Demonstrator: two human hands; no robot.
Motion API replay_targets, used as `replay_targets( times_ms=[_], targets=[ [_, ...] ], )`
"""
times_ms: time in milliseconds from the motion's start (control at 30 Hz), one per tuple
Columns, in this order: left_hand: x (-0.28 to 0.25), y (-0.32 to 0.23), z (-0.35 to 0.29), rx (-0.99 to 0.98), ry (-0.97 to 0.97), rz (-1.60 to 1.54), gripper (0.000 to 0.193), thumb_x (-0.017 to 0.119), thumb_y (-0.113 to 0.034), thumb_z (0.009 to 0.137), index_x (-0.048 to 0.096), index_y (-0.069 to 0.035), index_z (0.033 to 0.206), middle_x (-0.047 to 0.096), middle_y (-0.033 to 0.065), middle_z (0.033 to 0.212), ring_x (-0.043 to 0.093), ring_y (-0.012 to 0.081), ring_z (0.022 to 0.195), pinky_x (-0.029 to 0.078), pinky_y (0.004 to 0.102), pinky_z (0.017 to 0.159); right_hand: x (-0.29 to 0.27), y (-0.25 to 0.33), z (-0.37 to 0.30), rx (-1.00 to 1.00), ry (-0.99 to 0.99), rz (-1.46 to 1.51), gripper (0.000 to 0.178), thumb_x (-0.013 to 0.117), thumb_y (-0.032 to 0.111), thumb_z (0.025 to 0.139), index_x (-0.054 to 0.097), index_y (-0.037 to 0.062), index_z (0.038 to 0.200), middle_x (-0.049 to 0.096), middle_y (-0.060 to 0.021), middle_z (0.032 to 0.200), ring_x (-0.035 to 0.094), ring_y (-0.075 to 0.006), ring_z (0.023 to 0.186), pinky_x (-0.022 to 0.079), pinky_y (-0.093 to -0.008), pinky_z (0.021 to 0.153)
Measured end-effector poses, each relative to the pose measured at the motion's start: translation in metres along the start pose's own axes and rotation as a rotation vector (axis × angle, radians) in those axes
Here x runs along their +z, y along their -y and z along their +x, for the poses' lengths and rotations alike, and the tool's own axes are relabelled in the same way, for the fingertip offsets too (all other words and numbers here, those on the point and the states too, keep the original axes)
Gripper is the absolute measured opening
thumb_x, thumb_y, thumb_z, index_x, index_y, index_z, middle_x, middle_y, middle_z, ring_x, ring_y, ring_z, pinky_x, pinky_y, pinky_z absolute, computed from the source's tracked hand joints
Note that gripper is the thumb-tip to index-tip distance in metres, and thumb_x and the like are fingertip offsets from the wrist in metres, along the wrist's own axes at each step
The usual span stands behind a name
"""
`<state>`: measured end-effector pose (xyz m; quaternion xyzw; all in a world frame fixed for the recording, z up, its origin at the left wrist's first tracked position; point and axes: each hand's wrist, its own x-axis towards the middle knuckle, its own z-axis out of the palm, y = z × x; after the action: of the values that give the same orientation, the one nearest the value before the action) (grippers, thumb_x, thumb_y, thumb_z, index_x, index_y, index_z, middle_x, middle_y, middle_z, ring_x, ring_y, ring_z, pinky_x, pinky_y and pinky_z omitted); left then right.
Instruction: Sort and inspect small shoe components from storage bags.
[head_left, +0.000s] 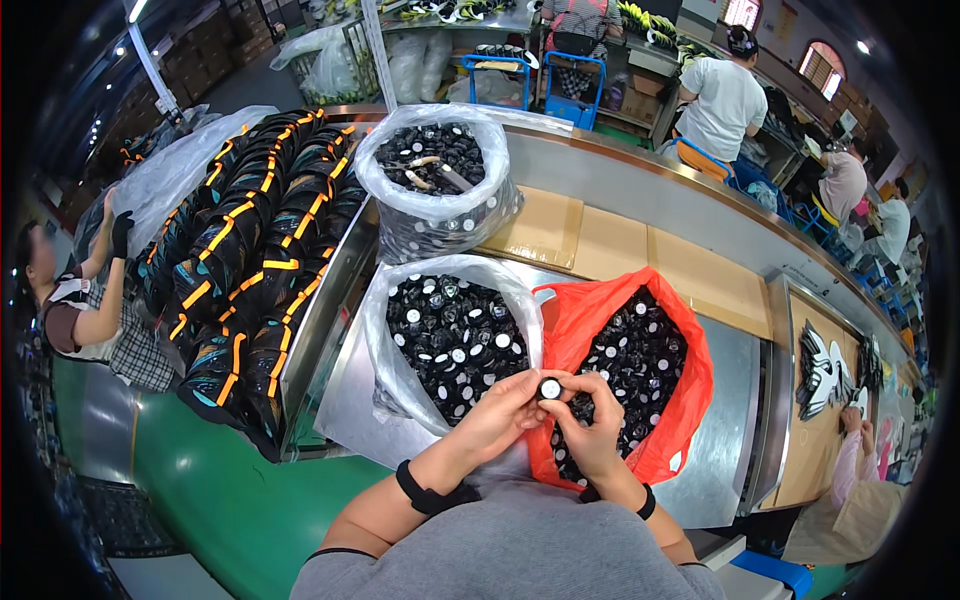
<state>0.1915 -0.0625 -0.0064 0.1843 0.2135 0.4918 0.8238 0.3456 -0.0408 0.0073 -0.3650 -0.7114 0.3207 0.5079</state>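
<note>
A small round black part with a white disc on its face (550,389) is pinched between the fingertips of both my hands. My left hand (500,415) grips it from the left with curled fingers, and my right hand (592,425) from the right. Below and behind my left hand stands a clear plastic bag (385,375) full of similar black parts, many showing white discs. A red plastic bag (695,385) holds more of them, and my right hand is over its near left side. The undersides of my fingers are hidden.
A third clear bag (375,180) of black parts stands farther back, with several pale sticks on top. Cardboard sheets (615,245) lie on the metal bench (725,410). Orange-edged black stacked pieces (230,215) fill the left side. Other people work around.
</note>
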Motion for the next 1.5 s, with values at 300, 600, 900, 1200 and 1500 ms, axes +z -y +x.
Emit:
replay_targets(
  times_ms=[300, 600, 900, 1200, 1500],
  targets=[
    [0.002, -0.001, 0.0, 0.093, -0.088, 0.046, 0.03, 0.047, -0.023, 0.101, 0.056, -0.003, 0.121, 0.057, -0.0012, 0.087, 0.044, 0.0033, 0.069, 0.036, 0.0193, 0.063, -0.001, 0.001, -0.001, -0.021, 0.001, -0.013, 0.029, 0.078, -0.003, 0.07, 0.059, 0.0009, 0.092, 0.06, -0.0058, 0.076, 0.057, -0.0147, 0.067, 0.046, -0.0265, 0.063],
    [0.002, 0.01, -0.002, 0.242, -0.091, 0.192, 0.028, 0.051, -0.019, 0.099, 0.056, -0.004, 0.122, 0.06, 0.0051, 0.103, 0.055, 0.011, 0.092, 0.044, 0.0266, 0.085, -0.004, -0.004, -0.001, -0.096, -0.042, -0.025, 0.028, 0.077, -0.003, 0.071, 0.058, 0.0011, 0.091, 0.059, -0.0071, 0.076, 0.057, -0.0168, 0.066, 0.046, -0.0272, 0.06],
    [0.004, 0.002, -0.001, 0.172, -0.095, 0.136, 0.028, 0.049, -0.016, 0.099, 0.056, 0.0, 0.122, 0.061, 0.0038, 0.1, 0.058, 0.009, 0.087, 0.047, 0.0229, 0.08, -0.002, 0.005, 0.003, 0.037, -0.008, -0.001, 0.023, 0.076, -0.002, 0.073, 0.06, 0.0013, 0.089, 0.058, -0.006, 0.075, 0.055, -0.0158, 0.065, 0.045, -0.0272, 0.06],
    [-0.001, 0.009, -0.001, 0.219, -0.054, 0.111, 0.026, 0.052, -0.012, 0.097, 0.056, 0.0, 0.12, 0.062, 0.0094, 0.112, 0.06, 0.0185, 0.106, 0.047, 0.0322, 0.095, -0.003, -0.004, 0.0, -0.05, -0.038, -0.028, 0.026, 0.078, -0.002, 0.07, 0.061, 0.0003, 0.09, 0.058, -0.0061, 0.075, 0.055, -0.0159, 0.065, 0.045, -0.027, 0.06],
    [0.0, 0.013, -0.004, 0.222, -0.137, 0.066, 0.025, 0.054, -0.009, 0.095, 0.058, -0.002, 0.119, 0.063, 0.0106, 0.111, 0.06, 0.0205, 0.106, 0.047, 0.0327, 0.096, -0.001, -0.004, 0.001, -0.038, -0.027, -0.032, 0.025, 0.078, -0.002, 0.071, 0.061, 0.0001, 0.089, 0.058, -0.0067, 0.074, 0.055, -0.0164, 0.066, 0.045, -0.027, 0.06]
  ],
)
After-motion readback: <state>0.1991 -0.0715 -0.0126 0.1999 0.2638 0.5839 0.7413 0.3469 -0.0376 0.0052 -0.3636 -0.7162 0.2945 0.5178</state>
